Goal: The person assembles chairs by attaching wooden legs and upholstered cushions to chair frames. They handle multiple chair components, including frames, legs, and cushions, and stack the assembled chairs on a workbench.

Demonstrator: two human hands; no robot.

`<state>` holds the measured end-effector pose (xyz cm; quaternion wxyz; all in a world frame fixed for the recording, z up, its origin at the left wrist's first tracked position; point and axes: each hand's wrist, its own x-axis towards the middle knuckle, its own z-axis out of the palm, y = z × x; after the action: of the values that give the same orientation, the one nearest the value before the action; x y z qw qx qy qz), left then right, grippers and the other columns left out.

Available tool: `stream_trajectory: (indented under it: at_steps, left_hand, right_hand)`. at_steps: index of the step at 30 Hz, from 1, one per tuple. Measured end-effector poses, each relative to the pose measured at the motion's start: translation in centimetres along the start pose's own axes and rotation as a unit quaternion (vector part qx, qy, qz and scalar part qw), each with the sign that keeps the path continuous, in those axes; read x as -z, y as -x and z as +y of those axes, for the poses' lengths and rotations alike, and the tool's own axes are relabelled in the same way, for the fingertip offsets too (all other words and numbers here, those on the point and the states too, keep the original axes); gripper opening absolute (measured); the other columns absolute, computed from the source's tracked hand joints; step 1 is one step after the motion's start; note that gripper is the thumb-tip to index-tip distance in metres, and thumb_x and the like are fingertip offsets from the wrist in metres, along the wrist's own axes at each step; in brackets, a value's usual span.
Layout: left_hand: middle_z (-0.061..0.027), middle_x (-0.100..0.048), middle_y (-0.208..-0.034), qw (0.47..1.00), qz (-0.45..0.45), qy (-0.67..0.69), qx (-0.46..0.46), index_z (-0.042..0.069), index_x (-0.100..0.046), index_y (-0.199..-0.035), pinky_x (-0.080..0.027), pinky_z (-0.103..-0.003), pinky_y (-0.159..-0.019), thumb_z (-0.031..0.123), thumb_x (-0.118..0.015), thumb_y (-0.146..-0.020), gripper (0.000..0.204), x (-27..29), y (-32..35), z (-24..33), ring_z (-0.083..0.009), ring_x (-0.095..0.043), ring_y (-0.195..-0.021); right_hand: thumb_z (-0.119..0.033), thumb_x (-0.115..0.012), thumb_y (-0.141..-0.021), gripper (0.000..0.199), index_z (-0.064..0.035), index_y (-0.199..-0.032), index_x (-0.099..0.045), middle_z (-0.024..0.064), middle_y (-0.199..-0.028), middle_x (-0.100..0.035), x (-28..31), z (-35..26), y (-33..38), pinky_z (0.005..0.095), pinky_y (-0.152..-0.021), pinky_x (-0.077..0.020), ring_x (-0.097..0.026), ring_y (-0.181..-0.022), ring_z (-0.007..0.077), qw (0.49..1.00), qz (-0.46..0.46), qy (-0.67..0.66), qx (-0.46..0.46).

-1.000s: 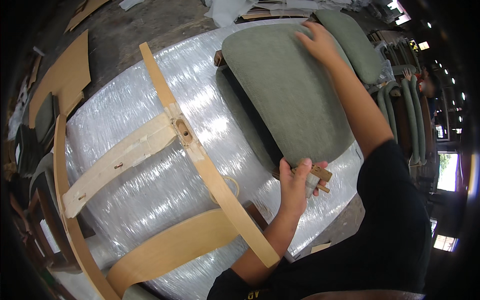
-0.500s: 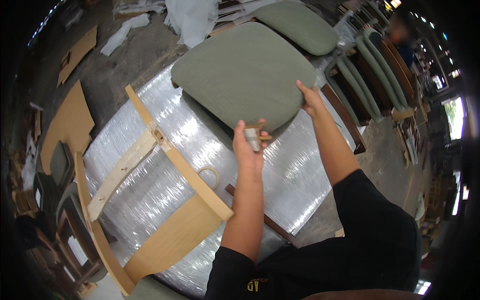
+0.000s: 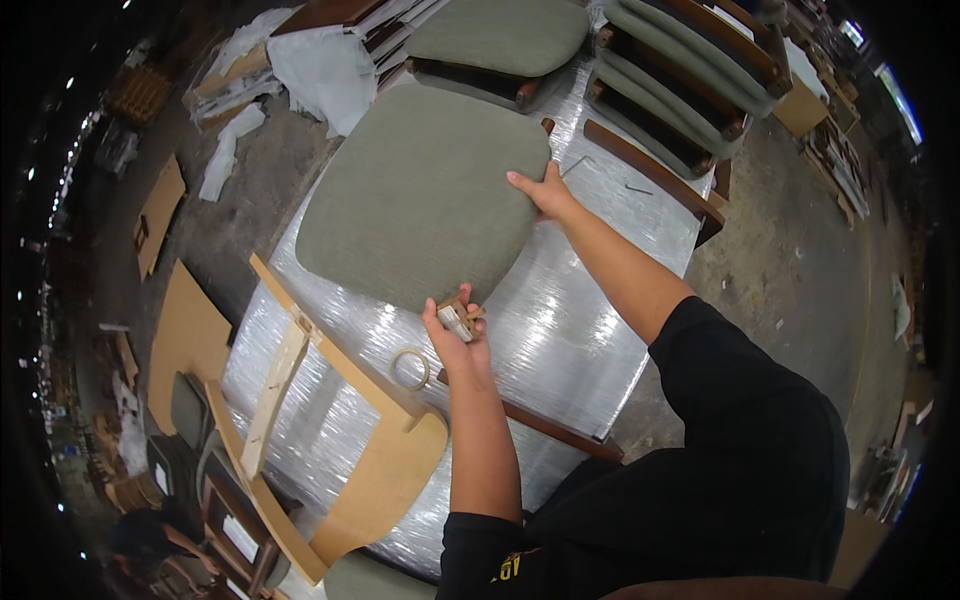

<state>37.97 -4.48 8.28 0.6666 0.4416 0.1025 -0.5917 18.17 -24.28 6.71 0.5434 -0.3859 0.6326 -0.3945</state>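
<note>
A grey-green upholstered seat pad is tilted above the film-wrapped tabletop. Its right edge is gripped by my right hand, thumb on the fabric and fingers out of sight underneath. Close to the pad's near edge, my left hand is palm up, its fingers curled round a small wooden block with a whitish face. Whether this hand also bears the pad is hard to make out. Left of my left forearm stands a pale wooden chair frame with a curved back panel. A ring of tape lies beside it.
Film wrap covers the table. More green seats are at the back, with a row of upholstered chair parts at the far right. Dark wooden rails and a hex key lie on the film. Cardboard is at the left.
My view has turned, so the scene sits differently. Both hands and the seat pad have shifted left over the table, away from the seats behind. Both holds look the same.
</note>
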Motion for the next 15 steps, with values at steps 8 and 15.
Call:
stream_trajectory:
  at_steps: [8, 15]
  left_hand:
    - [-0.0125, -0.074, -0.106, 0.999, -0.031, 0.013, -0.006, 0.007, -0.059, -0.119, -0.045, -0.029, -0.053, 0.05, -0.054, -0.105, 0.045, -1.2, -3.0, 2.4, -0.0172, -0.065, -0.072]
    - [-0.0123, -0.07, -0.088, 0.971, -0.005, -0.239, -0.019, 0.003, -0.061, -0.112, -0.048, -0.032, -0.054, 0.045, -0.063, -0.101, 0.044, 1.2, -2.9, 3.4, -0.0214, -0.067, -0.069]
  right_hand:
    - [-0.037, -0.086, -0.086, 0.092, 0.0039, -0.15, -0.033, 0.0285, -0.141, -0.056, -3.3, -1.2, -2.0, 0.054, -0.089, -0.0608, -0.065, -0.122, 0.0394, 0.995, 0.053, -0.068, 0.059]
    - [-0.035, -0.086, -0.086, 0.09, 0.0065, -0.15, -0.037, 0.0286, -0.14, -0.057, -2.7, 0.4, -3.8, 0.0478, -0.103, -0.0538, -0.064, -0.124, 0.0371, 0.986, 0.073, -0.119, 0.096]
